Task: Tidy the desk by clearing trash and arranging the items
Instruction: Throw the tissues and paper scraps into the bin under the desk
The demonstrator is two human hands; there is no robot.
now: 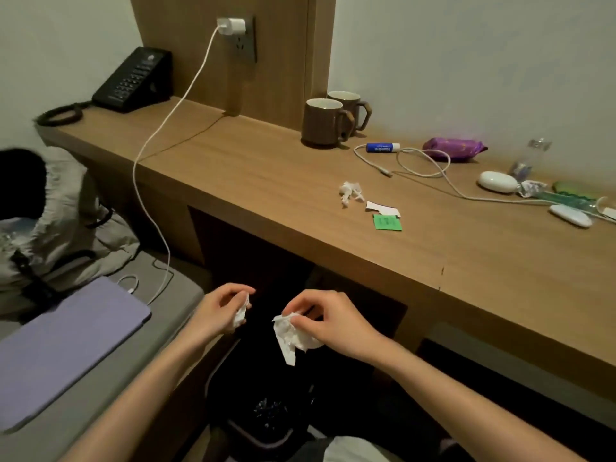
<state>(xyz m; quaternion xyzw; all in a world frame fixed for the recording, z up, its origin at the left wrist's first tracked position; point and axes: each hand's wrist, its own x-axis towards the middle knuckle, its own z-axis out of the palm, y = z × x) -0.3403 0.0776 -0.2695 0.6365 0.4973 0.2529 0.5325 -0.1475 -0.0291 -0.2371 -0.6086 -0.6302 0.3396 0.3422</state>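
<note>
Tissue, crumpled and white: left hand grips small wad, right hand larger wad.

Crumpled tissue in left hand; another tissue in right hand, above dark bin

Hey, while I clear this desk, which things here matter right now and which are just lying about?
In the job: small tissue wad in left hand, larger tissue in right hand, crumpled tissue on desk, white paper scrap, green slip, bin.
Lying about: telephone, wall charger, two mugs, purple tablet.
</note>
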